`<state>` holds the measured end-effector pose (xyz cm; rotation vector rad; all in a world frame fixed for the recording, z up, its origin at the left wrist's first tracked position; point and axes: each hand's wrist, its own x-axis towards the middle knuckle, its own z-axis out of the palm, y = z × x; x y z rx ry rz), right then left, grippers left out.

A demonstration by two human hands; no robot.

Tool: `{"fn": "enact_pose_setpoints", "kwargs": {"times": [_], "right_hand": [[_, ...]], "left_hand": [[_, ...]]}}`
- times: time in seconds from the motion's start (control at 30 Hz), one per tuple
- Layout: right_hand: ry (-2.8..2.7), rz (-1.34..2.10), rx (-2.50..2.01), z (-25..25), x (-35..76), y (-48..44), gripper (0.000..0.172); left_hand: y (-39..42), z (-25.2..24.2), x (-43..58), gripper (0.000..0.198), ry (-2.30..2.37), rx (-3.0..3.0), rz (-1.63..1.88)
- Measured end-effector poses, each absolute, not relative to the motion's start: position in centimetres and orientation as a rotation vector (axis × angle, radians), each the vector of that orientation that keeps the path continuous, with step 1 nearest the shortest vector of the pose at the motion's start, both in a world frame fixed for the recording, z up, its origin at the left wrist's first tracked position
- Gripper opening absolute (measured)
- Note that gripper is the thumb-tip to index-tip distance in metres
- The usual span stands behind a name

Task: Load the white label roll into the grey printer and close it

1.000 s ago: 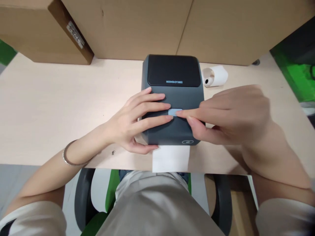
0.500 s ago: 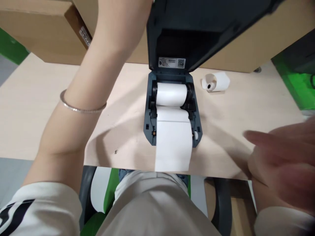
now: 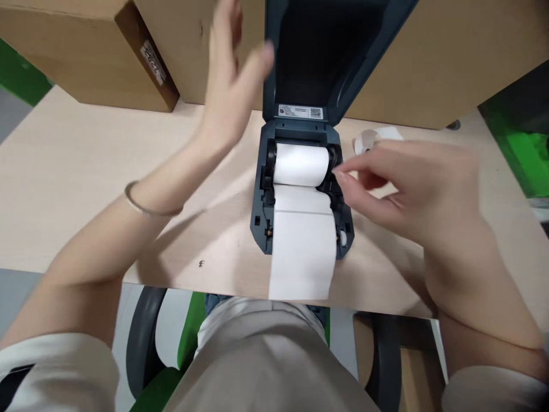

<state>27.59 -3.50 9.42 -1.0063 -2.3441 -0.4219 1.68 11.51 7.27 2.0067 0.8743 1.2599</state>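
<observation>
A dark label printer [image 3: 261,217] lies on the table with its lid [image 3: 330,57] raised. Inside it sits a white label roll [image 3: 301,165], and a strip of labels [image 3: 302,257] runs out over the front toward the table edge. My left hand [image 3: 229,86] is in the air beside the left side of the lid, fingers spread, holding nothing. Over the printer's right side hovers my right hand [image 3: 398,183], thumb and index finger apart near the right end of the roll, with nothing between them.
Cardboard boxes [image 3: 86,57] stand along the back of the table [image 3: 51,189]. A curled piece of white backing paper [image 3: 364,140] lies right of the printer, partly behind my right hand. Chair armrests [image 3: 143,343] show below the table edge.
My left hand has come down into view beside the lid, its fingers spread. My right hand has moved left and up from the right edge to the printer. The lid appears tilted differently.
</observation>
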Motion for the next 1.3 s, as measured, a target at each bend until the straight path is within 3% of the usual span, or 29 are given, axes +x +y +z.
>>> {"fn": "enact_pose_setpoints", "kwargs": {"times": [0.03, 0.13, 0.23, 0.43, 0.7, 0.83, 0.93, 1.03, 1.2, 1.3], "right_hand": [[-2.376, -0.303, -1.091, 8.9, 27.6, -2.8, 0.015], [-2.557, -0.056, -1.146, 7.0, 27.3, 0.3, 0.057], [-2.699, 0.024, -1.17, 5.4, 26.2, 3.4, 0.076], [-2.742, -0.078, -1.327, 5.7, 23.4, 5.2, 0.058], [-2.622, -0.205, -1.263, 9.8, 24.5, 3.6, 0.074], [-2.421, -0.236, -1.338, 13.6, 28.3, 0.5, 0.092], [-2.296, -0.268, -1.526, 14.7, 31.3, -1.1, 0.085], [-2.268, -0.301, -1.711, 13.8, 33.2, -0.4, 0.087], [-2.542, -0.109, -1.67, 9.3, 33.7, 3.3, 0.049], [-2.611, -0.009, -1.609, 6.4, 33.3, 5.3, 0.057]], "left_hand": [[8.6, 5.9, 1.8, 0.055, 0.876, 1.996, 1.253], [2.4, 1.6, 1.5, 0.068, 0.875, 1.959, 1.196], [1.2, -1.6, 0.7, 0.074, 0.837, 1.863, 1.102], [3.7, -3.2, 0.6, 0.072, 0.817, 1.769, 1.022], [3.6, -2.8, 0.8, 0.069, 0.785, 1.822, 1.054], [3.6, -3.0, 0.8, 0.071, 0.752, 1.81, 1.077], [3.2, -2.6, 1.0, 0.069, 0.781, 1.779, 1.062], [2.8, -2.1, 1.2, 0.072, 0.796, 1.729, 1.067], [2.6, -1.7, 1.6, 0.065, 0.787, 1.688, 1.084], [2.5, -1.5, 1.7, 0.065, 0.791, 1.683, 1.101]]}}
